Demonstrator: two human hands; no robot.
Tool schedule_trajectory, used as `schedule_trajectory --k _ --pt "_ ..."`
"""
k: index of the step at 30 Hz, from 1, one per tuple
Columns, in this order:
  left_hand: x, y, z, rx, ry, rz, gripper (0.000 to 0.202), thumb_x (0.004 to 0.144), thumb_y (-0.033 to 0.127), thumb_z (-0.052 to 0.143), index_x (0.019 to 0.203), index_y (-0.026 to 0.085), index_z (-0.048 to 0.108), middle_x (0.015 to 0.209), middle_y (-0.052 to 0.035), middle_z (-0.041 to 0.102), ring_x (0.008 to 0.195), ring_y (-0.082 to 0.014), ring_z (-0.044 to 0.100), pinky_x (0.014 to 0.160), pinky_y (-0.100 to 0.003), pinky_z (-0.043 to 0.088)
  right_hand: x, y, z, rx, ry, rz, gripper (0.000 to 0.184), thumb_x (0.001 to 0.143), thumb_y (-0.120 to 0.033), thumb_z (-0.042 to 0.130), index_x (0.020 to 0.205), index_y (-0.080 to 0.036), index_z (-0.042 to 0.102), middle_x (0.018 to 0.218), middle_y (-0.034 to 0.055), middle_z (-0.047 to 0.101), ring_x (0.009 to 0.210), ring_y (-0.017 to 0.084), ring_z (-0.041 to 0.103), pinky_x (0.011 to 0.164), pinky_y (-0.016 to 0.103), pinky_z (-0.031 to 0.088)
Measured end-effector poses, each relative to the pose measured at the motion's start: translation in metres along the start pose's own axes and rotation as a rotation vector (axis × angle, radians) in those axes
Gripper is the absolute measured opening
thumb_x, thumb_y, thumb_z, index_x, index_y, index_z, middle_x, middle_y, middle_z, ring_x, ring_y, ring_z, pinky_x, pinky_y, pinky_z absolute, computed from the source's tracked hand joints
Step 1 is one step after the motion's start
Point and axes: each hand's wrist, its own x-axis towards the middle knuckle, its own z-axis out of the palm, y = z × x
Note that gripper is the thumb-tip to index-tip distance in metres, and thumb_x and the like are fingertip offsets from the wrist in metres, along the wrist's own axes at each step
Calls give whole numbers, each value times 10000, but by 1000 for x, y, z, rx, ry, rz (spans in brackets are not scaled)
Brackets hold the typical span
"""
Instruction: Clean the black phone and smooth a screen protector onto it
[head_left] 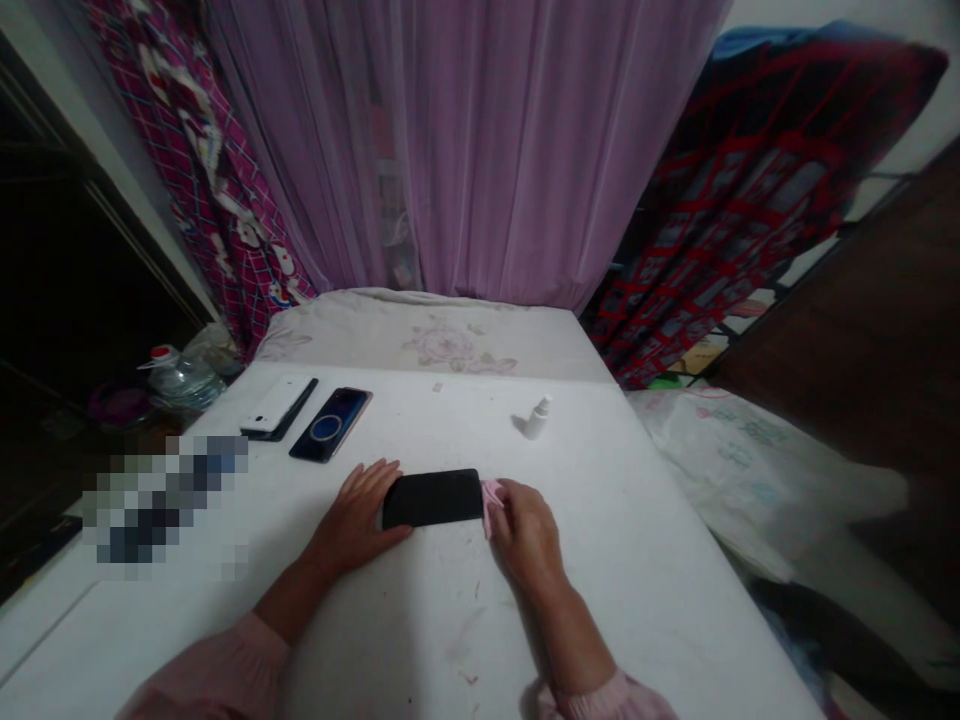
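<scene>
The left hand [355, 522] is bracing the black phone [433, 498] at its left end, fingers along the far edge and thumb along the near edge; the right hand [529, 530] is pinching a pink cloth [492, 502] against the opposite end. The hands are standing apart, with the phone lying flat between them on the white tabletop [622, 560]. Wiping appears to be under way on this unit — its degree of completion cannot be determined. The white spray bottle [537, 421] is standing upright beyond the right hand. A blue phone [330, 427] and a white phone [274, 405] are lying beyond the left hand, untouched — whether they are awaiting treatment or already finished cannot be told; the black phone's wiping is presumably remaining incomplete.
</scene>
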Motion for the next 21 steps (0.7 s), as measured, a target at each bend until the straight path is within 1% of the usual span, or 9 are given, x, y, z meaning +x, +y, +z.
schedule_trajectory --k 2,4,6,8,10,12,16,18,21 --pt "1 0 0 -5 -13 5 698 821 537 626 1394 183 443 1445 -158 519 1360 -341 447 1138 -577 303 0 2 2 55 16 103 260 900 -347 489 1003 -192 671 799 54 714 720 197 658 669 294 502" --pt "1 0 1 -5 -30 15 693 819 538 625 1385 180 449 1452 -158 510 1370 -344 432 1142 -579 295 -2 2 5 90 70 158 321 904 -381 476 1099 -195 651 813 45 728 687 186 671 631 276 505" --pt "2 0 2 1 -36 23 685 820 537 623 1375 176 453 1465 -159 495 1383 -345 413 1148 -580 280 -4 -3 9 94 129 107 347 910 -373 466 1142 -200 658 918 65 737 796 190 689 700 279 523" --pt "3 1 4 8 -31 25 684 819 523 625 1379 173 446 1469 -160 490 1391 -342 401 1157 -576 263 -7 -10 14 71 147 34 340 941 -353 434 1091 -204 700 958 79 720 851 185 678 745 276 522" --pt "3 2 6 13 -26 22 721 813 517 632 1405 167 415 1470 -164 488 1394 -343 397 1161 -575 249 -10 -17 18 22 142 -6 338 958 -341 434 1059 -201 724 963 85 690 842 175 658 737 264 517" --pt "4 5 7 16 -24 21 770 810 527 633 1434 154 379 1472 -173 483 1395 -347 395 1159 -577 242 -13 -22 20 -46 145 -25 318 949 -342 476 1095 -199 720 957 83 666 816 171 637 698 254 506" --pt "6 9 8 -1 -9 21 700 841 512 604 1403 140 417 1466 -186 487 1392 -349 400 1151 -589 236 -17 -33 23 -147 214 -53 316 972 -341 465 1041 -206 742 853 64 645 739 158 594 608 240 450" --pt "7 11 8 -15 6 11 671 843 500 601 1378 128 441 1459 -195 493 1385 -357 407 1146 -604 234 -21 -46 28 -176 233 -83 336 986 -319 439 998 -201 753 813 64 630 717 154 572 601 240 431" --pt "8 12 9 -40 25 3 664 836 488 607 1376 139 441 1459 -189 495 1382 -358 412 1149 -604 225 -28 -71 37 -218 187 -134 336 988 -270 423 1013 -198 750 804 68 618 711 154 547 626 250 429"
